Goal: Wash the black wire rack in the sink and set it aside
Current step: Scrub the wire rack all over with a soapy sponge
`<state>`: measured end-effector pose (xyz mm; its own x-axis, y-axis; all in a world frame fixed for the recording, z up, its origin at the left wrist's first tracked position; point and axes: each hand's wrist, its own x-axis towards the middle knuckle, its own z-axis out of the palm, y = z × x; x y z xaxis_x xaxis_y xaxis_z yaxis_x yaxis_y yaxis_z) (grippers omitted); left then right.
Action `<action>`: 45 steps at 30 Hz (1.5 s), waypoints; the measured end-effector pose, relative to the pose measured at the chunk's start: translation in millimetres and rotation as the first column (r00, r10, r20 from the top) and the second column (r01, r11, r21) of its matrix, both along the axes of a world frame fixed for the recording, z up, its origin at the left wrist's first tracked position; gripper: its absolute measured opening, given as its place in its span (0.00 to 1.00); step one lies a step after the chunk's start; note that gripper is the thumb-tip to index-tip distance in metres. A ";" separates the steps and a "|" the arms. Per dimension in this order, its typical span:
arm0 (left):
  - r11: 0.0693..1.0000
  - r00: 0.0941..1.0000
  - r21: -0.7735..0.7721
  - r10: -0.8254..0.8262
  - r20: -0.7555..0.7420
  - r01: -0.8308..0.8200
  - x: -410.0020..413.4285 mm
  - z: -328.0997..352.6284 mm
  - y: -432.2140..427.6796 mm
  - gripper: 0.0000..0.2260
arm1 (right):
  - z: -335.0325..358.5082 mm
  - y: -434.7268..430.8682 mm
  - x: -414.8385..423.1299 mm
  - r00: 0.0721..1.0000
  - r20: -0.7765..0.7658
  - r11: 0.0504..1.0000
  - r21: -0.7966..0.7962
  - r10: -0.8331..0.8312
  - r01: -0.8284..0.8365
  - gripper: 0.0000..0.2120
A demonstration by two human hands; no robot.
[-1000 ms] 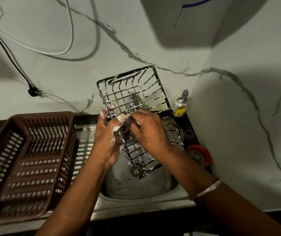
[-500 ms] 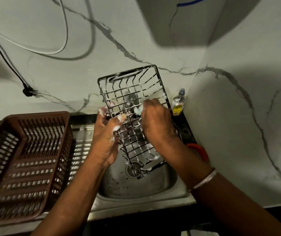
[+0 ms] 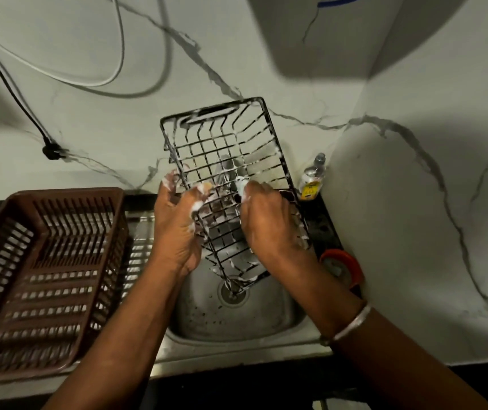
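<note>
Head camera: on the far left I see a black cable [image 3: 15, 96] and a white cable [image 3: 89, 81] hanging on the wall. Below them a brown plastic basket [image 3: 47, 279] sits on the counter, just left of the sink [image 3: 251, 321].

Next comes the left hand [image 3: 177, 229]. It is soapy and it grips the left edge of the black wire rack [image 3: 228, 143], thumb in front and fingers behind.

The rack stands on end in the middle, tilted. Its low corner is down in the sink, right by the drain [image 3: 233, 292], and its top leans toward the far wall. White foam sticks to many wires. I can see the tap [image 3: 226, 165] through them.

The right hand [image 3: 269, 229] lies on the front of the rack. Its fingers are curled around a small soapy lump [image 3: 241, 183]. I cannot tell what the lump is. A silver bangle [image 3: 352, 324] is on that wrist.

To the right, a small bottle [image 3: 312, 182] stands in the far corner. Nearer to me is a round thing with an orange rim [image 3: 343, 264].
</note>
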<state>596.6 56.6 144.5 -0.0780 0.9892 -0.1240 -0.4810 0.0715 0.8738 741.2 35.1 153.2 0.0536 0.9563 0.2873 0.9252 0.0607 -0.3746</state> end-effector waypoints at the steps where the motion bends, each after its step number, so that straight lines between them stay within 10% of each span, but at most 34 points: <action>1: 1.000 1.000 0.009 0.010 -0.005 -0.010 -1.5 1.6 1.3 0.56 | -4.2 -0.2 -1.2 0.997 -0.043 0.997 -0.023 0.071 -0.072 0.04; 23: 0.999 0.997 0.043 -0.004 0.082 0.001 3.2 17.2 0.1 0.56 | 6.9 1.3 -12.7 0.881 -0.148 0.866 -0.169 0.449 -0.470 0.06; 32: 0.999 0.998 0.003 0.042 0.044 -0.043 -1.8 10.3 1.9 0.44 | 15.5 4.3 9.1 0.980 -0.049 0.963 -0.181 0.193 -0.198 0.07; 39: 0.998 0.998 0.022 0.057 0.029 -0.058 4.2 15.8 0.3 0.54 | 19.5 9.3 14.0 0.992 0.128 0.997 -0.076 -0.015 0.025 0.08; 45: 0.999 1.000 0.046 0.013 -0.008 -0.013 7.6 4.9 1.8 0.50 | 25.5 12.7 11.7 0.986 0.165 0.998 -0.049 0.040 -0.032 0.08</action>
